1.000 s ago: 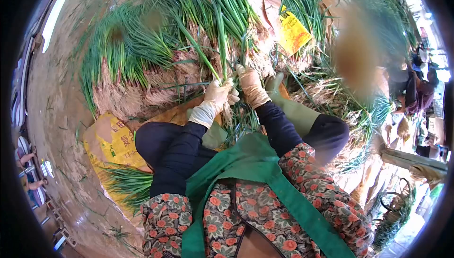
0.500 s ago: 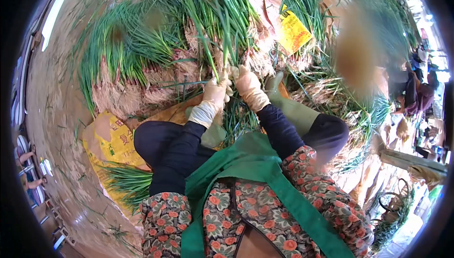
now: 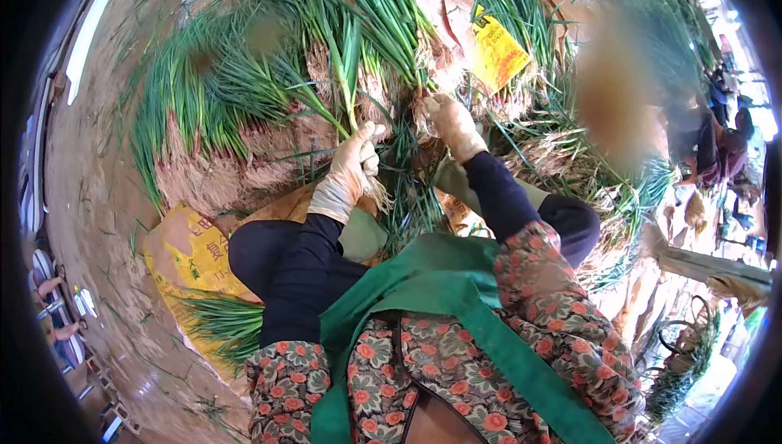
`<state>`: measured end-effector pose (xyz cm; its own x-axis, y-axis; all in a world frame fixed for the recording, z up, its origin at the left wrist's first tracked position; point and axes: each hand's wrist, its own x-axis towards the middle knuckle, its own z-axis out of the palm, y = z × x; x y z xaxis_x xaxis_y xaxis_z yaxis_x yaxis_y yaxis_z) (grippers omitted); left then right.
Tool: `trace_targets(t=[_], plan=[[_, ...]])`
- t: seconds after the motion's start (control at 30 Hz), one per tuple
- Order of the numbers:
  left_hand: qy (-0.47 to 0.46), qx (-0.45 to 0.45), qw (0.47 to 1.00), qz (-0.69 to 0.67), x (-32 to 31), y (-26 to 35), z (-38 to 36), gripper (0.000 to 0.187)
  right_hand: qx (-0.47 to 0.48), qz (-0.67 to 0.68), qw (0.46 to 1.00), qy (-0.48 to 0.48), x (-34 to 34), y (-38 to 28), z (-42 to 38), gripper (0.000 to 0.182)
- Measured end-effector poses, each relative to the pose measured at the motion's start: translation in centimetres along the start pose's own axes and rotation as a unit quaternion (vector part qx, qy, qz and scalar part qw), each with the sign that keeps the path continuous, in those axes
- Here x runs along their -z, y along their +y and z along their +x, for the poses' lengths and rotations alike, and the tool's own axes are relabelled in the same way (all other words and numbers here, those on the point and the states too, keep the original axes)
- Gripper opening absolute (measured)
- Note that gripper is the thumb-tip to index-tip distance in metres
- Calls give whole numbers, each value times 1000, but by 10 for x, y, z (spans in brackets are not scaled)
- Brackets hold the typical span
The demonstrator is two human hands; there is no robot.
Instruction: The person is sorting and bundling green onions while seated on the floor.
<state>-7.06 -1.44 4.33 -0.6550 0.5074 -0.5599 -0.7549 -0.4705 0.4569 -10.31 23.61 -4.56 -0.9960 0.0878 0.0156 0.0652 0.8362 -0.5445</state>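
Note:
In the head view, my gloved left hand (image 3: pixel 353 159) is closed around the lower stems of a few green onions (image 3: pixel 349 90). Their leaves point away from me, and pale roots hang below the fist. My gloved right hand (image 3: pixel 454 125) is up and to the right, its fingers pinched at the root end of a green onion (image 3: pixel 420 95) by the front of the heap. A large pile of green onions (image 3: pixel 236 94) with tangled, pale brown roots lies beyond both hands. Loose green leaves (image 3: pixel 405 200) lie between my legs.
A yellow printed sack (image 3: pixel 191 252) lies at my left with a small bunch of green onions (image 3: pixel 224 318) on it. Another yellow bag piece (image 3: pixel 498 53) rests among the heap. At right are trimmings (image 3: pixel 562 155), a wooden beam (image 3: pixel 709 271) and a basket (image 3: pixel 684 354). A person (image 3: pixel 721 151) is farther off.
My hands have moved apart. The left one shifted left and slightly down with its green onions, and the right one went right and up to the roots at the heap's front.

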Motion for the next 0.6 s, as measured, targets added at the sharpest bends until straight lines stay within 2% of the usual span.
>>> trace_targets(t=[0.07,0.1,0.13,0.2,0.23,0.27,0.3,0.33,0.37,0.43,0.5,0.57,0.6], plan=[[34,-3,999,23,-5,-1,-2,35,43,-8,999,-8,-33,27,29,35],[51,-5,998,33,-8,0,-1,36,-71,0,994,-79,14,-37,20,37],[84,-28,996,31,-2,-5,9,33,-84,96,987,-102,41,-74,12,33],[67,-61,992,90,-3,-2,9,30,41,17,997,-60,48,-105,-17,30],[62,-74,988,118,1,-4,7,29,15,134,987,-88,33,-105,-29,30],[136,-34,978,154,20,-13,20,27,192,106,974,-61,18,-105,-45,28],[104,-55,988,95,31,-24,33,26,364,74,928,-28,10,-107,-59,27],[95,-61,987,115,26,-25,29,25,148,253,929,-226,12,-111,-74,22],[86,-66,985,135,21,-25,24,23,-19,340,876,-342,4,-103,-79,20],[79,-59,984,145,17,-24,18,22,-36,346,849,-398,39,-110,-61,25],[85,-33,988,121,14,-25,15,21,-101,389,896,-191,35,-96,-52,28],[90,-35,986,136,6,-29,14,19,-214,570,745,-273,27,-99,-45,28],[91,-34,985,145,2,-32,15,19,-39,371,903,-213,32,-115,-44,29]])
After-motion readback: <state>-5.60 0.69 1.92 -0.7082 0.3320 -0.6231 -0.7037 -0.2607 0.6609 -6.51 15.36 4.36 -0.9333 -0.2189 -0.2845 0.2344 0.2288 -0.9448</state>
